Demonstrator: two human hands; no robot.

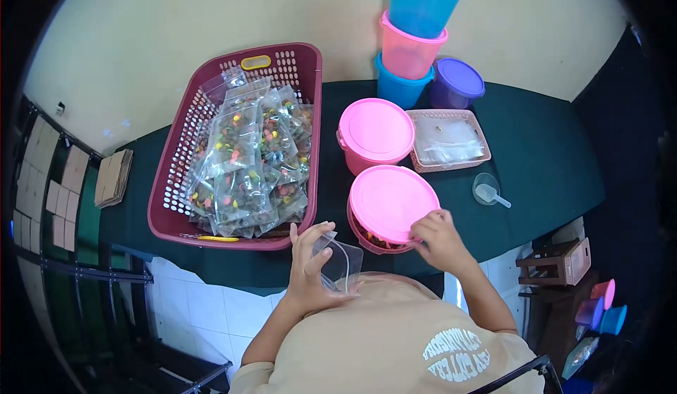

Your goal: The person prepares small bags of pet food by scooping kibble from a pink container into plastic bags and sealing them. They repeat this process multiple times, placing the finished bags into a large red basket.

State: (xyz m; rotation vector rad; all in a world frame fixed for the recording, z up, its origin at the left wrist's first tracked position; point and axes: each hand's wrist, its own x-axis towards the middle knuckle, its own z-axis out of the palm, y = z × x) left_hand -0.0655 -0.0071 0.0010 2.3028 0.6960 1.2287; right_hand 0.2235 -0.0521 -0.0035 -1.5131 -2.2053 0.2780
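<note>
My left hand [310,270] is closed round a clear plastic bag [342,261], near the table's front edge; the bag looks empty. My right hand [441,241] grips the right front edge of a pink lid [393,202]. That lid lies tilted over a pink tub [363,237], and dark, colourful pieces show in the gap at the front. Behind it stands another pink tub [375,131] with its lid on. To the left, a maroon basket [315,147] holds many clear bags [236,140] of colourful pieces.
Blue, pink and purple tubs [457,83] stand at the back, some stacked. A pink tray [451,165] holds clear bags. Right of it is a clear cup [485,188] with a scoop. Cardboard pieces [113,177] lie at the left; a wooden stool [557,261] stands right.
</note>
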